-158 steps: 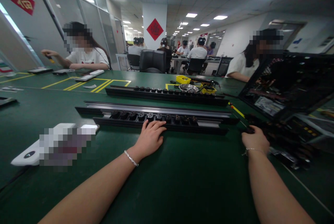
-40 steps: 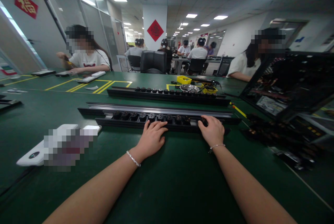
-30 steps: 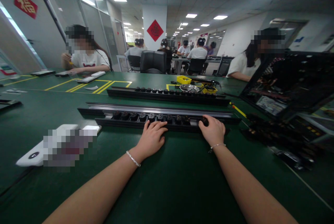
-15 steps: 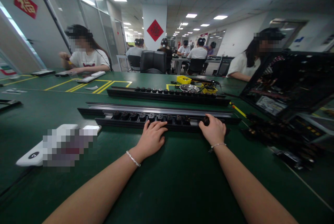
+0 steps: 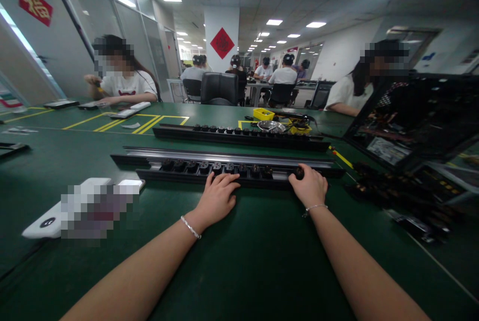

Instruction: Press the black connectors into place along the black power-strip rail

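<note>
Right hand (image 5: 311, 185) pinches a small, round, black piece (image 5: 300, 172) at the long, black, silver-channelled rail (image 5: 258, 181), right side; left hand (image 5: 219, 193), loosely spread, touches its near edge. Best seat it square!

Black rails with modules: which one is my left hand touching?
The nearer rail, its front edge under your left hand; the farther rail lies beyond it, untouched.

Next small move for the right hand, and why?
Probably ease the dark round piece left toward the row of parts: the right hand grips it, a bare stretch of the near rail lies between, and the left hand rests on that rail.
</note>
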Tool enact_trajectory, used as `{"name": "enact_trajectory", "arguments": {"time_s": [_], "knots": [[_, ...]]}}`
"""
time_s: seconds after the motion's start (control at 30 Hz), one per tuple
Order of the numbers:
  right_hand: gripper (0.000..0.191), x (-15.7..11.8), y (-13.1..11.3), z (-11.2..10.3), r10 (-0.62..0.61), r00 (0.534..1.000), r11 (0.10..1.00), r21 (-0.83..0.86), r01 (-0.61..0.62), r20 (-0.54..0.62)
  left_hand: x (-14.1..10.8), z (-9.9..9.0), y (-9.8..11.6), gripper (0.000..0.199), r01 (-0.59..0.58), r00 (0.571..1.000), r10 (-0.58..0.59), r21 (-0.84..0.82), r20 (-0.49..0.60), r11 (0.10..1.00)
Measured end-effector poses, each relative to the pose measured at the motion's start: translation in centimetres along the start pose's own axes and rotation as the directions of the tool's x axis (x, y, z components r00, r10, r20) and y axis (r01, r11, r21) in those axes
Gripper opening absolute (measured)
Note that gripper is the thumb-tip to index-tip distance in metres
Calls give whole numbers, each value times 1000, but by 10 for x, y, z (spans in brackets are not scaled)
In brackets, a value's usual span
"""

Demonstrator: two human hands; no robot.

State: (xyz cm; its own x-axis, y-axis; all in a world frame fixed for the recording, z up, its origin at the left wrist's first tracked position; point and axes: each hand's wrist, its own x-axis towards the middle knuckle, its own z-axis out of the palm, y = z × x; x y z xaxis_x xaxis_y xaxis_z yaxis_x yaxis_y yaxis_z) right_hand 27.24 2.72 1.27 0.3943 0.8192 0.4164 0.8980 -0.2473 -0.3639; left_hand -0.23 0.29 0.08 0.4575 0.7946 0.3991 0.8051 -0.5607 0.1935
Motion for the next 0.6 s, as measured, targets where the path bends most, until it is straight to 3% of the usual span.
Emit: {"name": "enact_trajectory", "arguments": {"time_s": [0.4,0.6], "knots": [[44,1,1,-4,0,1000,1000,7,0,22,0,0,-1,33,-7,1000,7,-3,-3,1000],[50,3,9,-2,63,998,998,-31,-63,8,0,0,-1,33,-9,1000,9,-6,-3,1000]]}}
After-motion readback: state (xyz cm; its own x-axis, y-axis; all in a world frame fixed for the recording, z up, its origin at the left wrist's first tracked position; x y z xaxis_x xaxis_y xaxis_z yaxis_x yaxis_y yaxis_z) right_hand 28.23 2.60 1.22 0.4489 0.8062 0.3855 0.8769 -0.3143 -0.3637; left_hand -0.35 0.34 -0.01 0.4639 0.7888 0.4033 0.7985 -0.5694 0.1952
